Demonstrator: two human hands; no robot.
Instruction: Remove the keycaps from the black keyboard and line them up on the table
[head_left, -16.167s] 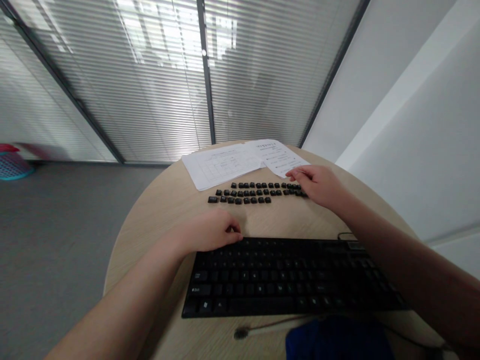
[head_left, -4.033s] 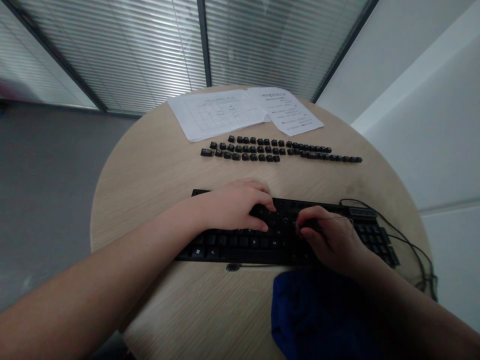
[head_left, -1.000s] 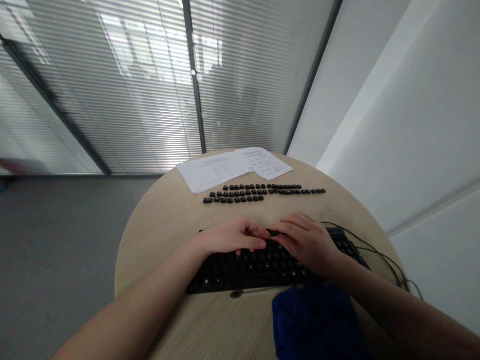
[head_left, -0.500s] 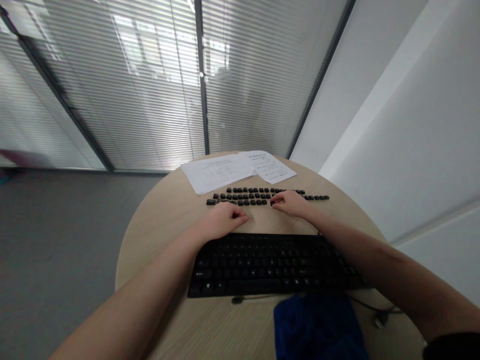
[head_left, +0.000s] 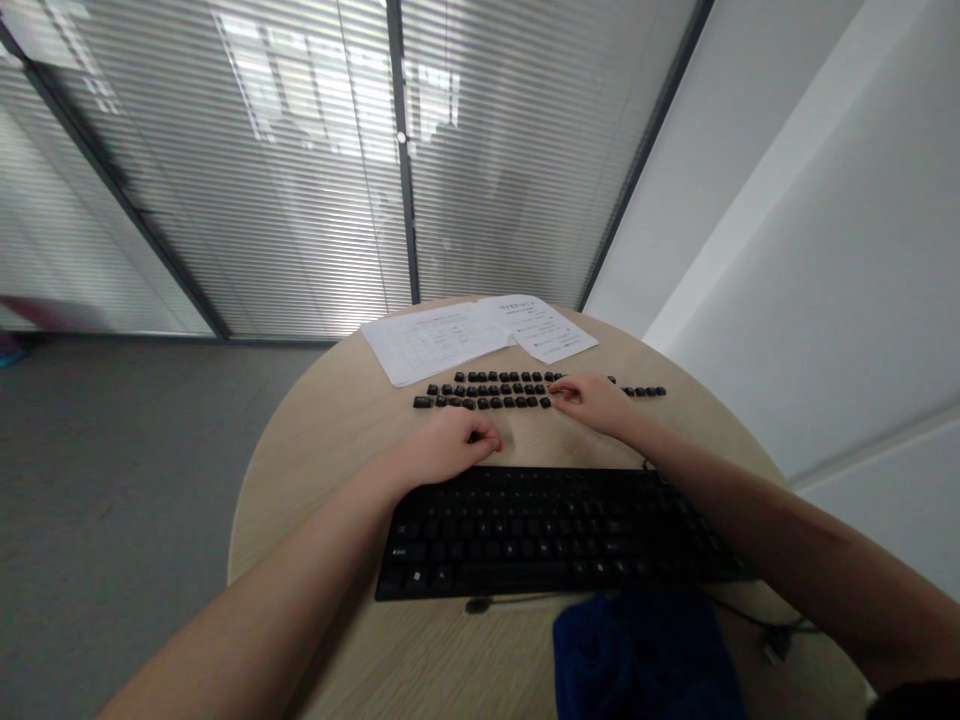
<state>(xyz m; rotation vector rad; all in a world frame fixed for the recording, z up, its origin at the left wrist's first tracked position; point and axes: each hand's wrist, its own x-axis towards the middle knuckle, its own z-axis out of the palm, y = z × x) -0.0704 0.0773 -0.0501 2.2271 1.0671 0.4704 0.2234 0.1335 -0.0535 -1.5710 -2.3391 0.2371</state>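
Note:
Loose black keycaps [head_left: 495,390] lie in three rows across the round table. My right hand [head_left: 592,402] is at the right part of these rows, covering some of the caps. Its thumb and index finger are slightly apart, right beside a keycap [head_left: 546,403] at the end of the front row. Nothing shows between those fingertips. My left hand [head_left: 448,445] rests just in front of the rows, fingers curled and thumb against them; whatever may be inside is hidden. Between my forearms lies a black keyboard [head_left: 517,540], below both hands.
Printed paper sheets [head_left: 450,340] lie behind the keycaps. A dark blue cloth [head_left: 645,660] is at the near edge of the keyboard, with a small dark brush-like item [head_left: 478,606] beside it. A cable [head_left: 739,610] runs at right. Blinds [head_left: 315,220] stand behind the round table [head_left: 277,480].
My right hand has shifted slightly right, off the front-row keycap, which now stands uncovered at the row's end. My left hand has hardly moved. The view has shifted a little.

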